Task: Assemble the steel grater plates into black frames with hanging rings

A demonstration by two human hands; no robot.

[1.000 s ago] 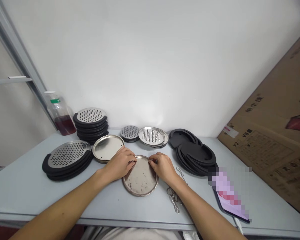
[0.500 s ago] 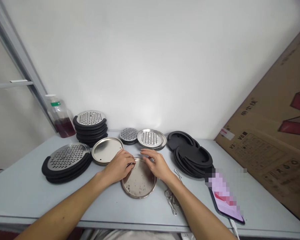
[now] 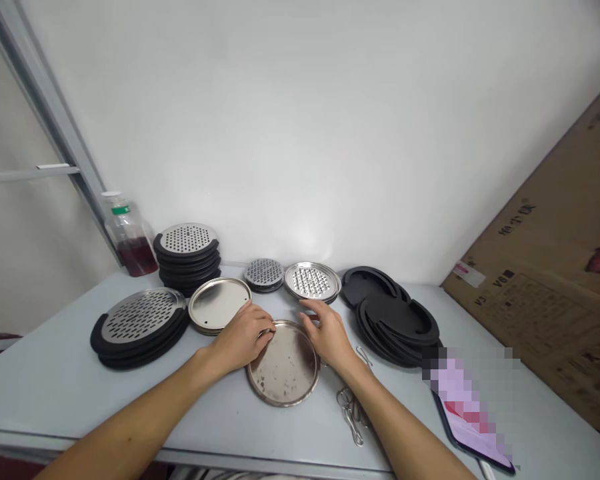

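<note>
A round, shallow metal plate (image 3: 284, 373) with a raised rim and dark spots lies on the table between my hands. My left hand (image 3: 245, 337) is at its upper left rim, thumb and fingers pinched together. A small dark metallic bit shows at those fingertips, too little to name. My right hand (image 3: 326, 330) is at the plate's upper right side, fingers apart and nothing seen in them. Just behind my left hand lies a stack of cleaner metal plates (image 3: 217, 303). Wire clips (image 3: 351, 417) lie beside my right forearm. Behind my right hand is a stack of metal grater discs (image 3: 311, 280).
Black ring-edged bases (image 3: 400, 320) are piled at right, near a phone (image 3: 473, 413) on a cable. Perforated discs in black holders stand at left in a low stack (image 3: 140, 320) and a tall stack (image 3: 187, 257), near a bottle (image 3: 133, 240). A cardboard box (image 3: 545, 300) leans at right.
My right hand has drawn slightly rightward from the plate. The top grater disc at the back, offset before, now sits squarely on its stack. The whole view has shifted a little.
</note>
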